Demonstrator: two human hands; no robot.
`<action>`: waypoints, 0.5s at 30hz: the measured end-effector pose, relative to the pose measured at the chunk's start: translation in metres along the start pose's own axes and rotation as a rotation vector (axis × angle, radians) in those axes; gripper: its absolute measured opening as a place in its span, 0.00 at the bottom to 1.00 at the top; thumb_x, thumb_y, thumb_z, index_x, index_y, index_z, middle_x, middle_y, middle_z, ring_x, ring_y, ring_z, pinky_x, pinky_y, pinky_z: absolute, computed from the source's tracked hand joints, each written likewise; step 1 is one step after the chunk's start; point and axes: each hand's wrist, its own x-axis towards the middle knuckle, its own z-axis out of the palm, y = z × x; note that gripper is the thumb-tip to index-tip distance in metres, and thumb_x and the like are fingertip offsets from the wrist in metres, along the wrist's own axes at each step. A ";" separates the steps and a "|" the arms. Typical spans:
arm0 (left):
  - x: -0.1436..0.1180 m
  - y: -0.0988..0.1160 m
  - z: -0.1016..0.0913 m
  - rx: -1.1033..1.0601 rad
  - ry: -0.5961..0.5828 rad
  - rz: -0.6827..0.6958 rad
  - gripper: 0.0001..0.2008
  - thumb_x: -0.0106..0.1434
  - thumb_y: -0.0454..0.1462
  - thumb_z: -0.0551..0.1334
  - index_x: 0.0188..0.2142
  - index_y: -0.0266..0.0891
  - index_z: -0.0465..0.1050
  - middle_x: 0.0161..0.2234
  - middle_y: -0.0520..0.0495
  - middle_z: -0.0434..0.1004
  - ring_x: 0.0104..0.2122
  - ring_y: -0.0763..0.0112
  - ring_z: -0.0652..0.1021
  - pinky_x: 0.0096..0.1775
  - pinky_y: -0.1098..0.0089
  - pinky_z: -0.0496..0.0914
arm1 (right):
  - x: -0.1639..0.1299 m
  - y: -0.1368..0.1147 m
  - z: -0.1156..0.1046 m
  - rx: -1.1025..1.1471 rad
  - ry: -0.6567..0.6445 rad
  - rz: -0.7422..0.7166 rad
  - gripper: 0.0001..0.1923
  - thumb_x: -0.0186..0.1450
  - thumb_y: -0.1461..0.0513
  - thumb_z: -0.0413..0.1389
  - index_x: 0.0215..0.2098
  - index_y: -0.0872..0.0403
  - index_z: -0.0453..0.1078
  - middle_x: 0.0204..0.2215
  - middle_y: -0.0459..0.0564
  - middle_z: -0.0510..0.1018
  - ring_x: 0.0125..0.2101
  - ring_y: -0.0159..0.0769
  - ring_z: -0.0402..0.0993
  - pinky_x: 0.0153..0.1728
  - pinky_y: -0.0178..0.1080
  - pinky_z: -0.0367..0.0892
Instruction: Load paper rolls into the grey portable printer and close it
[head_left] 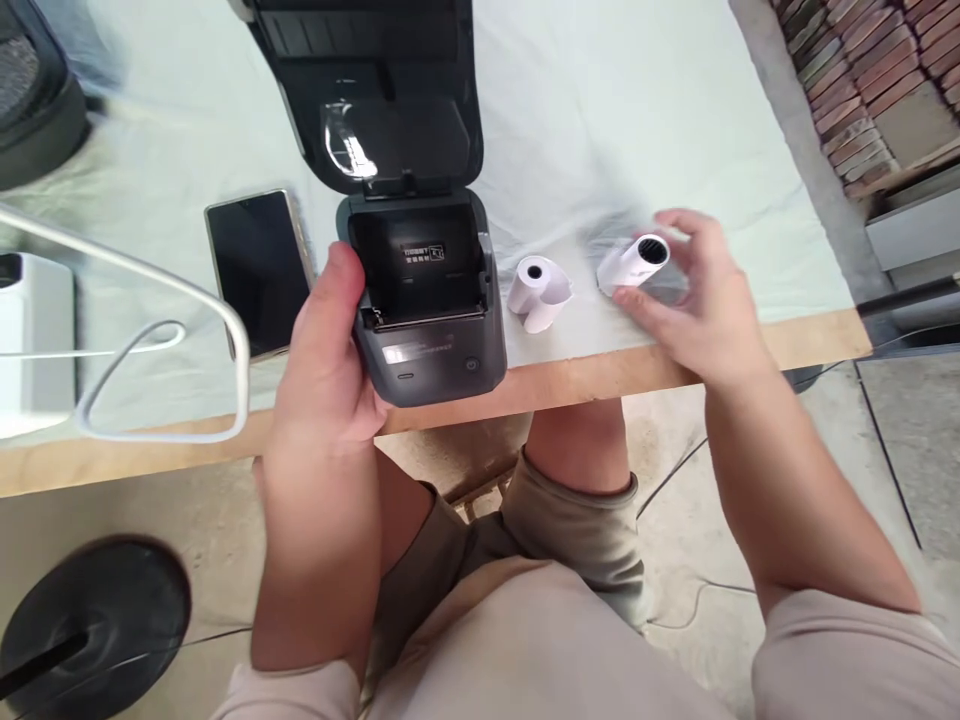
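Dark grey plastic makes up the small printer [424, 300] at the centre of the frame, its lid swung up and back so the empty paper bay shows. It sits at the near edge of a wooden table [585, 375] that is covered by a pale cloth [600, 110]. The left hand [326, 360] grips the printer's left side, thumb lying up along the casing and fingers hidden behind it. Right of centre, the right hand [694, 300] has its fingers curled loosely about a white paper roll [636, 264]; the picture is blurred there, so whether the fingers press it firmly cannot be told. A second white roll [538, 292] lies on the cloth between the printer and that hand, touching neither. Left of the printer lies a black phone [259, 268], screen dark, and a white cable [161, 345] loops across the left part of the frame.
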 end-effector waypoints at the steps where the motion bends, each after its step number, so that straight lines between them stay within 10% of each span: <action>1: 0.002 -0.003 -0.003 0.003 -0.004 0.005 0.19 0.86 0.45 0.59 0.64 0.43 0.84 0.63 0.53 0.90 0.82 0.62 0.67 0.76 0.64 0.74 | -0.004 -0.009 -0.002 -0.028 0.080 -0.032 0.34 0.67 0.52 0.72 0.68 0.42 0.71 0.60 0.58 0.87 0.51 0.52 0.86 0.46 0.53 0.80; 4: 0.003 -0.010 -0.011 0.010 0.015 0.000 0.17 0.84 0.46 0.60 0.48 0.47 0.89 0.57 0.56 0.93 0.81 0.58 0.70 0.74 0.59 0.77 | -0.016 -0.052 0.003 -0.067 0.211 -0.094 0.24 0.76 0.51 0.63 0.68 0.39 0.69 0.56 0.57 0.83 0.42 0.47 0.83 0.42 0.52 0.79; 7: -0.004 -0.012 -0.015 0.001 0.055 -0.048 0.17 0.81 0.49 0.64 0.40 0.48 0.88 0.51 0.53 0.95 0.79 0.53 0.72 0.73 0.55 0.79 | -0.015 -0.090 0.035 -0.104 0.050 -0.174 0.27 0.75 0.48 0.64 0.68 0.47 0.69 0.53 0.59 0.79 0.44 0.50 0.81 0.44 0.54 0.83; 11: -0.011 -0.013 -0.025 -0.044 0.052 -0.090 0.16 0.82 0.48 0.64 0.45 0.47 0.89 0.56 0.52 0.94 0.79 0.56 0.73 0.75 0.59 0.77 | -0.001 -0.098 0.086 -0.159 0.026 -0.144 0.24 0.74 0.58 0.62 0.67 0.49 0.72 0.48 0.56 0.75 0.47 0.49 0.80 0.43 0.50 0.81; 15: -0.009 -0.019 -0.036 -0.091 -0.031 -0.095 0.21 0.84 0.52 0.59 0.50 0.45 0.88 0.55 0.46 0.93 0.71 0.55 0.82 0.68 0.59 0.82 | 0.007 -0.091 0.090 -0.126 -0.016 -0.168 0.24 0.74 0.63 0.58 0.67 0.44 0.73 0.48 0.53 0.76 0.44 0.46 0.80 0.46 0.49 0.80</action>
